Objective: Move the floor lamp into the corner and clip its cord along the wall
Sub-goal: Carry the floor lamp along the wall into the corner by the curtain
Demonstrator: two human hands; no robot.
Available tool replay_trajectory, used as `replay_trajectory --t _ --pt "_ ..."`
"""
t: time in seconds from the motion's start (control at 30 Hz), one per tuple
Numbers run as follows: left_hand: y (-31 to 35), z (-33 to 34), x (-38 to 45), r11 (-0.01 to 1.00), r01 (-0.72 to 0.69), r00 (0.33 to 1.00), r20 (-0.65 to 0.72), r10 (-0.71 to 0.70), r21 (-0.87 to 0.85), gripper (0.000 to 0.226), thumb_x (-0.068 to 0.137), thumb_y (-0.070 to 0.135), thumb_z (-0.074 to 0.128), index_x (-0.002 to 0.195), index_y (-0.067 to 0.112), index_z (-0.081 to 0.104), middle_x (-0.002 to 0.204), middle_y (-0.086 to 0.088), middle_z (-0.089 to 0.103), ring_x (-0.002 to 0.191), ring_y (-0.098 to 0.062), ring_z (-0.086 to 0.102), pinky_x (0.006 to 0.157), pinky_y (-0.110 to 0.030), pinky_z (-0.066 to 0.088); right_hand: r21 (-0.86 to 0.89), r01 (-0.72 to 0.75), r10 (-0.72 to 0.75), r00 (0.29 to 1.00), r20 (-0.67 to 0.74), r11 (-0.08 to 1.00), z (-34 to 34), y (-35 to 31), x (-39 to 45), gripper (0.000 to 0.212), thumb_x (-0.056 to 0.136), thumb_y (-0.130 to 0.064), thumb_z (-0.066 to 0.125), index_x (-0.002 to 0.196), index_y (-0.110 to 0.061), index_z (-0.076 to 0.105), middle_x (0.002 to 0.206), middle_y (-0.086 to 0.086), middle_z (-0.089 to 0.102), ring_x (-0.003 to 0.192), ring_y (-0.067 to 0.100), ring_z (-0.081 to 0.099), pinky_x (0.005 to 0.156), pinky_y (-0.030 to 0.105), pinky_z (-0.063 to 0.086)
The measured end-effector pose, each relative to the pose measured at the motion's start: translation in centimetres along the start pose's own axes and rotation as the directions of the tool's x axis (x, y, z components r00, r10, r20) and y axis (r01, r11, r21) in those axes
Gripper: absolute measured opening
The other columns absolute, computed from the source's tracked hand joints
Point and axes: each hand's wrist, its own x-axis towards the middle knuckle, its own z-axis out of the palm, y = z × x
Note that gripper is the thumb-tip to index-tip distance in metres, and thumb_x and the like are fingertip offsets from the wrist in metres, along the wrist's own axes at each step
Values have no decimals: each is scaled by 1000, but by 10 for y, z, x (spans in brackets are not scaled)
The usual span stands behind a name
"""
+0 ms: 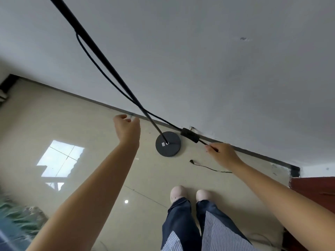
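Black and slender, the metal floor lamp pole [101, 57] rose from its round black base [168, 144], which sat on the glossy beige tile floor [90, 134] just beside the grey wall [199, 60]. The thin black cord [112, 84] ran down along the pole to a black inline box [190, 135] by the skirting. The right hand [223, 155] pinched the cord past the box, fingers closed on it. The left hand [127, 128] hovered left of the base with fingers loosely curled; whether they held anything could not be told.
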Motion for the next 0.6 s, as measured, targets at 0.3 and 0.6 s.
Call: replay_trajectory --t 0.3,0.6 --pt "106 -16 33 834 -526 795 -252 552 167 49 85 24 62 122 1 38 116 -10 44 97 -23 49 77 -21 39 -380 219 -261 963 -63 899 -21 -93 35 26 83 -8 44 63 1 57 52 -2 25 65 25 37 49 27 21" --pt "16 -5 29 129 -890 432 719 545 437 45 85 8 60 128 4 47 135 -14 50 133 -30 36 114 -46 22 -32 284 -272 942 194 958 -27 -126 47 28 80 4 46 96 -1 68 92 7 53 83 17 48 72 23 37"
